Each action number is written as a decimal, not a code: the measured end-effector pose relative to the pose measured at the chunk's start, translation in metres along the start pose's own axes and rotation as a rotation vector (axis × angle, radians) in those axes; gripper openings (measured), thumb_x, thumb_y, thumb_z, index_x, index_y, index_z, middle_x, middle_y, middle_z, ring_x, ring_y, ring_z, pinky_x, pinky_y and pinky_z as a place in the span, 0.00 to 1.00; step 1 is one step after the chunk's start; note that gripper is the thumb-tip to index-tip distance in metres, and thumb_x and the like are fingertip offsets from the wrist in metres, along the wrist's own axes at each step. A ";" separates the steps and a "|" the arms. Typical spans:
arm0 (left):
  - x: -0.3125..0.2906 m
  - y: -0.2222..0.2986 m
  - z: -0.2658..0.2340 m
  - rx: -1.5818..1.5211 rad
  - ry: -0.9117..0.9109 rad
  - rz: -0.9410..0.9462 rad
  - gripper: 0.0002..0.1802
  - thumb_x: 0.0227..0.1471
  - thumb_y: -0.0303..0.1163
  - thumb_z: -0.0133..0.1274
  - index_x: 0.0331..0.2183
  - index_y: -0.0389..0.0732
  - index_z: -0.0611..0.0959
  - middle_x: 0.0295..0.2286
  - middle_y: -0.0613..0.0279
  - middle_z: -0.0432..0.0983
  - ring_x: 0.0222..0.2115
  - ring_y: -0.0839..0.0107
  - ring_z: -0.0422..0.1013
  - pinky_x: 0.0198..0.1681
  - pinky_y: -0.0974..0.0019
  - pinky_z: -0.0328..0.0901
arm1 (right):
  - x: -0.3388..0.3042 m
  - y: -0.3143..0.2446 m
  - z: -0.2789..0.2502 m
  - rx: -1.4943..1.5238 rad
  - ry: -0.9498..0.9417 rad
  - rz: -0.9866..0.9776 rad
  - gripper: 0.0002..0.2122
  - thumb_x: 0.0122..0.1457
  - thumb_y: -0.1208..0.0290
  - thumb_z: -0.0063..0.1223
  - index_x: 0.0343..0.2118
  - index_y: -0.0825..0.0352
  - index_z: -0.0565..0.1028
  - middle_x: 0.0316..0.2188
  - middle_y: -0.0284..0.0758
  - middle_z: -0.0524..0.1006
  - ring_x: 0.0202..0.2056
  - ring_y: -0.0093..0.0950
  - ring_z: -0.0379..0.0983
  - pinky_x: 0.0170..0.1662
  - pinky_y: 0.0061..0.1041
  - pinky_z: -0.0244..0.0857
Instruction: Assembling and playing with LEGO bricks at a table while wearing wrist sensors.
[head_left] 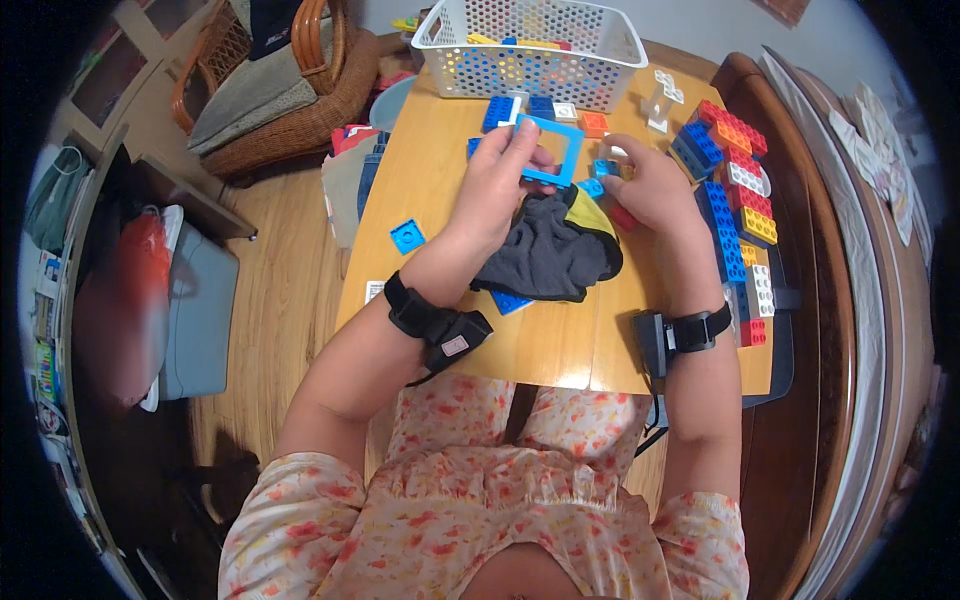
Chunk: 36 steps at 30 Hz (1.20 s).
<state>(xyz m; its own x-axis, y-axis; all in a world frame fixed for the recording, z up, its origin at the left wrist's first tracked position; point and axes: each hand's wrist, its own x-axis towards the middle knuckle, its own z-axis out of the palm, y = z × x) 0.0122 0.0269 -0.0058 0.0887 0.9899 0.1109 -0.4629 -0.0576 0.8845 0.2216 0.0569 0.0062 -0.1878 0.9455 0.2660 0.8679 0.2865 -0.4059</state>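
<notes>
My left hand (488, 195) grips a light-blue square window frame (571, 160), held up over the table with the thumb on its near side. Just to the right, my right hand (655, 188) has its thumb and fingers curled around a small light-blue brick (603, 168); the far side of that grip is hidden. A dark grey cloth (552, 250) with a yellow-green corner lies crumpled below both hands. Part of a blue piece (511, 302) shows from under the cloth. Left of my left wrist lies a small blue square brick (407, 236).
A white perforated basket (520, 88) with colourful bricks stands at the table's far end. Blue, white and orange bricks (594, 124) lie before it, near a clear-and-white piece (660, 100). Rows of joined bricks (735, 190) line the right edge. A wicker chair (280, 130) stands beyond the left side.
</notes>
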 end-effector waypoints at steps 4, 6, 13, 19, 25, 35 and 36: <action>-0.004 0.004 -0.002 -0.038 0.006 -0.012 0.21 0.63 0.44 0.46 0.44 0.34 0.72 0.30 0.57 0.75 0.32 0.70 0.72 0.35 0.65 0.68 | 0.000 0.000 0.002 0.000 -0.001 0.007 0.22 0.48 0.67 0.59 0.49 0.56 0.74 0.36 0.44 0.80 0.41 0.43 0.76 0.44 0.39 0.69; -0.005 0.006 -0.003 -0.074 -0.006 -0.019 0.17 0.63 0.40 0.47 0.44 0.35 0.72 0.32 0.56 0.75 0.34 0.68 0.73 0.37 0.64 0.68 | 0.000 0.002 0.002 -0.010 -0.019 0.008 0.21 0.49 0.68 0.58 0.49 0.56 0.75 0.37 0.44 0.80 0.42 0.43 0.76 0.45 0.39 0.69; -0.007 0.007 -0.003 -0.014 -0.044 0.034 0.13 0.62 0.36 0.46 0.42 0.36 0.73 0.35 0.54 0.75 0.39 0.64 0.74 0.42 0.62 0.69 | 0.010 -0.007 -0.013 0.351 0.122 0.185 0.18 0.54 0.71 0.60 0.48 0.66 0.76 0.40 0.38 0.80 0.40 0.25 0.77 0.44 0.23 0.69; 0.003 0.005 -0.011 -0.455 -0.069 -0.082 0.16 0.62 0.38 0.46 0.45 0.36 0.73 0.39 0.50 0.76 0.41 0.62 0.73 0.47 0.58 0.69 | 0.006 -0.020 -0.014 0.924 0.174 0.062 0.13 0.58 0.73 0.59 0.45 0.71 0.77 0.38 0.32 0.79 0.38 0.20 0.74 0.40 0.21 0.68; 0.004 -0.006 -0.018 -0.434 -0.053 -0.148 0.19 0.63 0.39 0.45 0.50 0.37 0.72 0.41 0.53 0.76 0.43 0.63 0.72 0.47 0.58 0.69 | -0.003 -0.049 -0.002 1.154 0.051 0.013 0.11 0.57 0.75 0.60 0.43 0.70 0.77 0.34 0.31 0.79 0.35 0.19 0.74 0.39 0.19 0.69; 0.001 -0.003 -0.012 -0.347 -0.190 -0.028 0.15 0.63 0.37 0.46 0.48 0.39 0.73 0.43 0.57 0.74 0.46 0.66 0.71 0.50 0.59 0.66 | -0.011 -0.055 0.001 0.746 -0.085 -0.062 0.22 0.50 0.68 0.67 0.49 0.66 0.75 0.36 0.31 0.78 0.31 0.21 0.71 0.36 0.23 0.68; 0.002 -0.004 -0.014 -0.341 -0.208 -0.008 0.15 0.63 0.37 0.47 0.48 0.40 0.73 0.43 0.58 0.74 0.47 0.66 0.70 0.50 0.60 0.66 | -0.012 -0.057 0.002 0.638 -0.067 -0.150 0.24 0.49 0.67 0.68 0.50 0.64 0.75 0.37 0.31 0.78 0.30 0.21 0.70 0.35 0.23 0.68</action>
<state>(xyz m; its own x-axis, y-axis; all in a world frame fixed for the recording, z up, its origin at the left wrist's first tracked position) 0.0022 0.0306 -0.0157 0.2540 0.9406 0.2254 -0.7246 0.0307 0.6885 0.1737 0.0296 0.0239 -0.3314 0.8898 0.3138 0.3910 0.4322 -0.8126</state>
